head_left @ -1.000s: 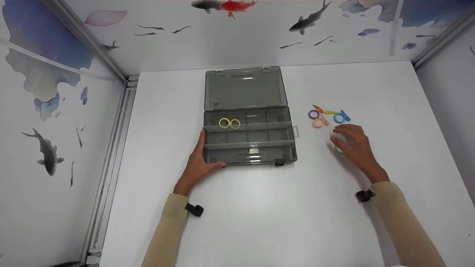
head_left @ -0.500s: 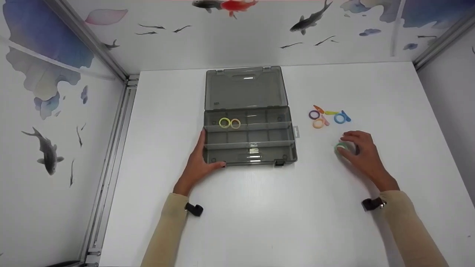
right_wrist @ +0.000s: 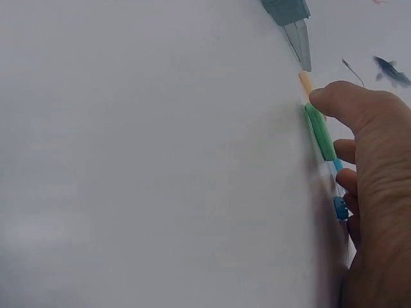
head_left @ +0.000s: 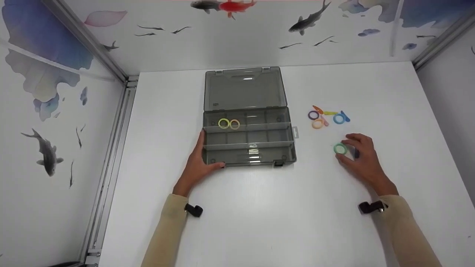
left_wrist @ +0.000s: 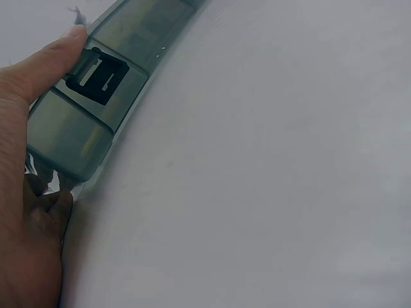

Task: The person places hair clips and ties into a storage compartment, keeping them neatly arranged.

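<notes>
My left hand [head_left: 196, 167] holds the near left corner of a smoky grey compartment box [head_left: 226, 154], thumb over its front edge and fingers along its side. In the left wrist view the thumb lies beside the box's black latch [left_wrist: 97, 76]. The lid [head_left: 245, 89] stands open toward the back. A yellow hair tie [head_left: 223, 128] and a pale orange one [head_left: 235, 128] sit in the back left of the box. On the right, my right hand [head_left: 365, 159] pinches a green hair tie [head_left: 334, 149] between thumb and fingers, down at the white table.
Beyond the right hand lies a loose group: purple [head_left: 309, 115], orange [head_left: 313, 125] and blue hair ties [head_left: 335, 119] with several small hair clips [head_left: 318, 109]. A dark blue piece [head_left: 357, 153] shows under the right hand. Printed panels wall the table [head_left: 259, 211].
My right hand has drawn back toward the near right, and its fingers have come round the green hair tie, which now shows more fully. The left hand and box stay put.
</notes>
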A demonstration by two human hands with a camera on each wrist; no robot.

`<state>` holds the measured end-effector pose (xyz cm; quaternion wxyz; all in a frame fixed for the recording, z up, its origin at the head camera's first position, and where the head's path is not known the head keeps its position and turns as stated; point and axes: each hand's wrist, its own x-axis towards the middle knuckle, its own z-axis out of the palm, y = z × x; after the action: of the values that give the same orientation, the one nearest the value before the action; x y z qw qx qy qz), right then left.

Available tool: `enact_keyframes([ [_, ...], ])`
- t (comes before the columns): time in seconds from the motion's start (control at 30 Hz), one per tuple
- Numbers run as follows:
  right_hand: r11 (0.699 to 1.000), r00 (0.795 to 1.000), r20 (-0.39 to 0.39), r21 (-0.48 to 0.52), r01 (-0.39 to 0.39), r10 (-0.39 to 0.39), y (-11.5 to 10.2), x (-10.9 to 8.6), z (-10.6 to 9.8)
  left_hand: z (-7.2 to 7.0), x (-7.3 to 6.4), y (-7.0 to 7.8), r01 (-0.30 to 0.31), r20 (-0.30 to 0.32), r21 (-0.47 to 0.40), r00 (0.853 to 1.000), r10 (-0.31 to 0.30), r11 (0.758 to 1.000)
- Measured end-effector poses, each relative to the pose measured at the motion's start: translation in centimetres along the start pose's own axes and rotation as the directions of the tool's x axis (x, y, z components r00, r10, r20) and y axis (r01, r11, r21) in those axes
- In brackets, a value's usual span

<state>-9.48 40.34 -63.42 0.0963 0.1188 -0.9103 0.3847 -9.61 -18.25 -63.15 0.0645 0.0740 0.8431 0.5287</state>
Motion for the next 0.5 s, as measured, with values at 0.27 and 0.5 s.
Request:
enact_keyframes([
  [0.27,1.000,1.000,-0.007,-0.004,0.016,-0.016,0.05,-0.16,-0.04,-0.02,-0.14,-0.06,0.015,0.005,-0.027,1.000,-0.015,1.000],
  [0.5,1.000,1.000,-0.003,-0.002,0.013,-0.013,-0.07,-0.08,0.07,-0.05,-0.19,-0.05,0.017,0.003,-0.026,1.000,-0.017,1.000],
])
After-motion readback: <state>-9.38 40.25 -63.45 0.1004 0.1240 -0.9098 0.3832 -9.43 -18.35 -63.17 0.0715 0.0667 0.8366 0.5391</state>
